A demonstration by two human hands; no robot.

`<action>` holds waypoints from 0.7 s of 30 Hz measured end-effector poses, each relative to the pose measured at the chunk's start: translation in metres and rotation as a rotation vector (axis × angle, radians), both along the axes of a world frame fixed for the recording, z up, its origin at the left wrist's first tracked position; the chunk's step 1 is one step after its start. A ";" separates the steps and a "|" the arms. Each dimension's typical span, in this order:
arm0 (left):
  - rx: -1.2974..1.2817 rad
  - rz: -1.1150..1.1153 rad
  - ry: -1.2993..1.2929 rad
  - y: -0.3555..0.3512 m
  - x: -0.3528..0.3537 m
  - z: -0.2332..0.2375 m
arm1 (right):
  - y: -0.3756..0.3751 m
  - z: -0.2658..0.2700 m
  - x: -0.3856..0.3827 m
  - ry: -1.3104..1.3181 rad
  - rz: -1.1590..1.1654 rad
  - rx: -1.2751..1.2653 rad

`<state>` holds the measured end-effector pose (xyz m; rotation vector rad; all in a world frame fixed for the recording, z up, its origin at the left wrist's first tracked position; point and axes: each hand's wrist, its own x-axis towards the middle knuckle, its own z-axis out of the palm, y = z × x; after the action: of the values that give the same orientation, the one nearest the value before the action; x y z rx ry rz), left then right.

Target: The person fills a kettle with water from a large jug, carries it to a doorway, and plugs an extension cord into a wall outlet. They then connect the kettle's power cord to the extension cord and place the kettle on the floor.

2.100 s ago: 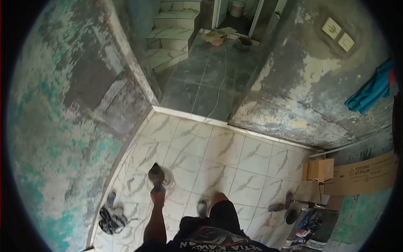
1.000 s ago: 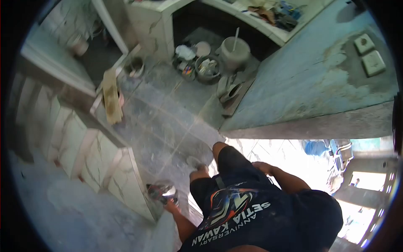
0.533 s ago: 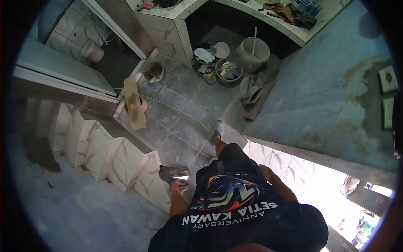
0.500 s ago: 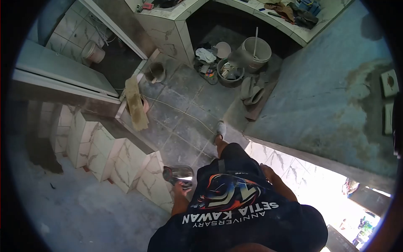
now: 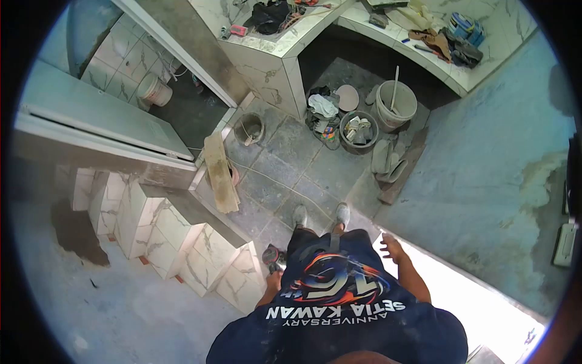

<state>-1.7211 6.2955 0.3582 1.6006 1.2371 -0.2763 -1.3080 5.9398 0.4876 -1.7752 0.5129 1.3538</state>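
Note:
My left hand (image 5: pixel 274 280), low at the left side of my body, is closed round a dark object (image 5: pixel 272 255) with reddish and shiny parts. My arm and dark shirt (image 5: pixel 339 285) partly cover it, and its exact kind cannot be made out. On the other side, my right hand (image 5: pixel 392 247) has its fingers apart and holds nothing, beside the bright opening below the blue wall. Both my shoes (image 5: pixel 300 216) stand on the grey tiled floor (image 5: pixel 285 151).
Tiled steps (image 5: pixel 176 236) run along the left. Ahead are a bucket (image 5: pixel 249 129), a board (image 5: pixel 220 176), a tub of small items (image 5: pixel 359 130), a large pail (image 5: pixel 403 115) and boots (image 5: pixel 382 156). A tiled counter (image 5: pixel 267 45) holds bags and tools. The blue wall (image 5: pixel 461 182) stands right.
The view has shifted, so the room appears farther right and lower. Both feet now show side by side. My left hand and its object are closer to my body; my right hand has moved outward.

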 end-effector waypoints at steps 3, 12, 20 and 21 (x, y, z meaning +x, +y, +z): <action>0.061 -0.099 0.046 0.069 0.038 0.042 | 0.022 0.000 -0.023 -0.037 -0.071 0.019; -0.087 0.344 0.025 0.228 0.107 0.053 | 0.075 -0.006 -0.161 -0.304 -0.023 0.084; 0.284 -0.363 0.295 0.322 0.131 -0.012 | 0.077 -0.042 -0.308 -0.834 0.461 -0.107; 0.148 -0.260 0.210 0.322 0.138 -0.010 | 0.083 -0.043 -0.325 -0.847 0.345 -0.208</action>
<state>-1.5835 6.6170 0.3482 1.9024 1.2286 -0.5392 -1.6335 6.0225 0.4445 -2.4654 -0.1334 0.6405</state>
